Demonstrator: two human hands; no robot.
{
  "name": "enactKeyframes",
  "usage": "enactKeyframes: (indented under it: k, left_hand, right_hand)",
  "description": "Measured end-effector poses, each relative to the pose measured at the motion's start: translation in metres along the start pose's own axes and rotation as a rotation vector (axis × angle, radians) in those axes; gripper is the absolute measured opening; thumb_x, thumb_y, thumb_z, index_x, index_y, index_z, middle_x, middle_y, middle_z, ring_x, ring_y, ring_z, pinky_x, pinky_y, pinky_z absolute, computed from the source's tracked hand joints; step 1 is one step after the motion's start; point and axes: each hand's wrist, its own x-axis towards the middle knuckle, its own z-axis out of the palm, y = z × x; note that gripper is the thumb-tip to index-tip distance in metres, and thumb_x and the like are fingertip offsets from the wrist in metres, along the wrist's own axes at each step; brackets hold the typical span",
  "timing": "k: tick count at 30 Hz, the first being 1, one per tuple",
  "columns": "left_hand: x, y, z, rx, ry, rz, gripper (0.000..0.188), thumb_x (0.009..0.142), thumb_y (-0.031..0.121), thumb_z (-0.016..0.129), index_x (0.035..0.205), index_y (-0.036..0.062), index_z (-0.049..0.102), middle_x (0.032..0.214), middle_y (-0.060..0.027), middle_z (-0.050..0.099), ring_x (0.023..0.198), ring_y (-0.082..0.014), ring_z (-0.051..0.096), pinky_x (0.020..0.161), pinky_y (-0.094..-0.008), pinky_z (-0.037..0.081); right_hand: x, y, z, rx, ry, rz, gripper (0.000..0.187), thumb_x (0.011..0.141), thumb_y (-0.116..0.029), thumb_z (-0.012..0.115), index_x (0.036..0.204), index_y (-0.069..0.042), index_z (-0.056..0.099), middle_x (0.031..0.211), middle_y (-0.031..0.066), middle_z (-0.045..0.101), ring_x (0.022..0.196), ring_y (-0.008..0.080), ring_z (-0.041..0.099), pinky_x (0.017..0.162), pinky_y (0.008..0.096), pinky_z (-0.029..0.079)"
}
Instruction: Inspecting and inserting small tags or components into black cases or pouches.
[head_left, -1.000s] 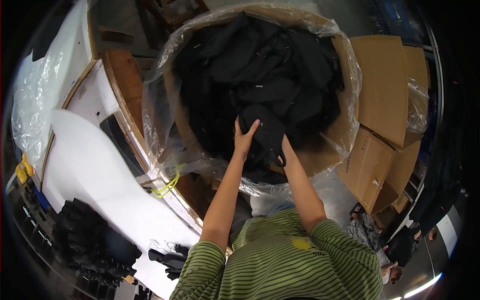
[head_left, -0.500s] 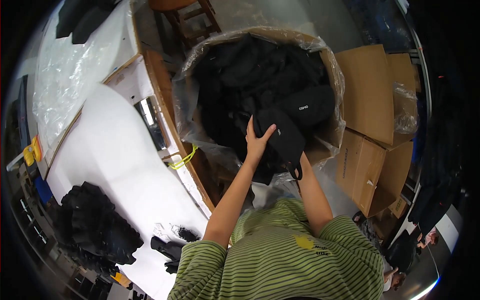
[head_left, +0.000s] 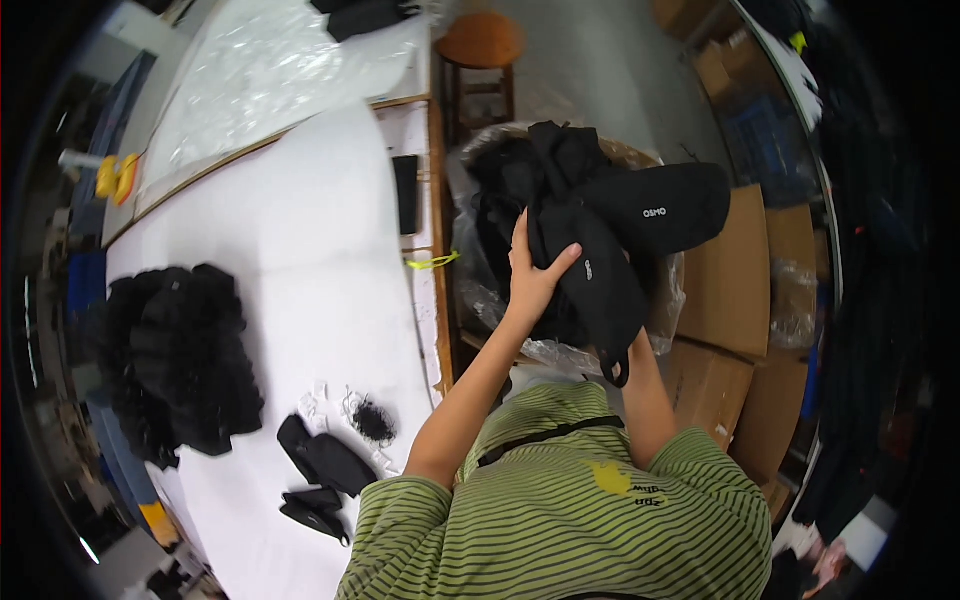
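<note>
Between my hands is a bundle of black fabric pouches (head_left: 610,290), with small white lettering and a loop at the near end of one. My left hand (head_left: 538,280) clasps the bundle's left side, thumb laid over the top pouch. From the right, my right hand (head_left: 638,348) reaches under the same bundle; its fingers are hidden by the fabric. Another lettered pouch (head_left: 665,208) sticks out to the right at the far end. Below the bundle stands a carton lined with clear plastic (head_left: 672,295), with more black fabric inside.
On my left stretches a white table (head_left: 310,220). It carries a big black fabric pile (head_left: 190,350), several loose pouches (head_left: 325,460) and a tangle of black cord (head_left: 372,420). Cardboard boxes (head_left: 725,285) stand on the right. A wooden stool (head_left: 480,42) is beyond the carton.
The bundle of pouches has come up out of the carton in both hands, and the lettered pouch at the far end has risen with it. My view has turned, showing more of the table.
</note>
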Motion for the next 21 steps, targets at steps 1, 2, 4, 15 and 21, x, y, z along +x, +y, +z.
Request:
enactKeyframes:
  k: [1,2,4,15,21]
  left_hand:
    - [-0.012,0.013,-0.011,-0.003,0.035,0.03,0.089,0.071,0.038,0.076,0.141,0.0121,0.028,0.138,-0.0178,0.036,0.124,-0.0326,0.034,0.103,-0.0421,0.029]
    - [-0.026,0.026,-0.023,-0.036,0.069,0.061,0.09,0.071,0.035,0.076,0.141,0.0113,0.027,0.135,-0.0189,0.037,0.123,-0.0319,0.036,0.103,-0.0409,0.03]
    - [-0.057,0.055,-0.054,-0.061,0.158,0.117,0.091,0.07,0.032,0.077,0.142,0.0106,0.025,0.133,-0.0199,0.038,0.122,-0.0311,0.037,0.103,-0.0398,0.031]
    - [-0.312,0.092,-0.241,-0.115,0.984,0.492,0.089,0.07,0.022,0.079,0.141,0.0123,0.026,0.124,-0.0161,0.042,0.115,-0.0266,0.045,0.099,-0.0363,0.036]
    - [-0.417,0.079,-0.309,0.362,1.508,0.106,0.086,0.071,0.045,0.073,0.14,0.0201,0.03,0.14,-0.0223,0.028,0.127,-0.0379,0.03,0.099,-0.0495,0.029]
  right_hand:
    - [-0.003,-0.008,0.003,0.61,-0.06,0.263,0.038,0.087,-0.022,0.055,0.116,0.0,0.054,0.105,0.0104,0.061,0.094,0.0212,0.06,0.082,0.0305,0.049]
    - [-0.006,-0.019,0.007,1.214,-0.152,0.541,0.04,0.087,-0.027,0.054,0.117,0.0,0.055,0.103,0.0096,0.062,0.091,0.02,0.062,0.08,0.0294,0.051]
    - [-0.012,-0.064,0.015,1.226,-0.229,0.505,0.042,0.087,-0.03,0.053,0.117,0.001,0.055,0.102,0.0097,0.062,0.088,0.019,0.062,0.077,0.0286,0.051]
    - [-0.108,-0.321,0.106,0.972,-1.151,-0.001,0.04,0.085,-0.027,0.056,0.114,0.001,0.055,0.1,0.0095,0.063,0.088,0.0175,0.063,0.078,0.0266,0.051]
    - [-0.189,-0.417,0.151,1.16,-1.172,-0.466,0.042,0.082,0.0,0.055,0.123,-0.002,0.05,0.111,0.0108,0.06,0.102,0.0193,0.057,0.091,0.0287,0.044]
